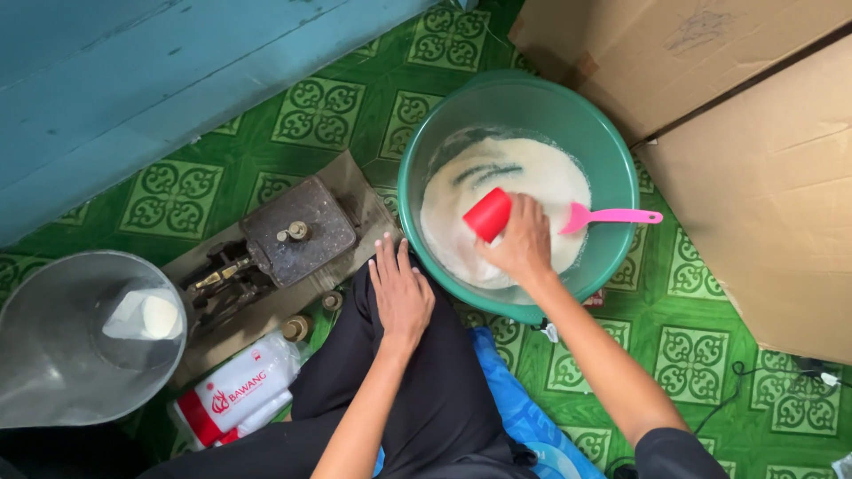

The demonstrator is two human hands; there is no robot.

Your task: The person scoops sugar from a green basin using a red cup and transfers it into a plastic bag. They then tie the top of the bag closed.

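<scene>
A green plastic basin (612, 160) on the floor holds white granular stuff (524, 177). My right hand (522, 241) reaches into the basin and grips a red plastic cup (488, 214), tilted with its mouth toward the white grains. A pink plastic scoop (612, 216) lies in the basin just right of that hand, its handle resting on the rim. My left hand (401, 293) lies flat, fingers apart, on my black-trousered knee (426, 390), beside the basin's left edge, holding nothing.
An old metal balance scale (284, 235) stands on a board left of my knee. A large metal funnel-shaped pan (62, 337) holds a small plastic bag. White and red packets (235, 390) lie below it. Cardboard boxes (754, 168) stand at right, a blue wall (133, 80) at top left.
</scene>
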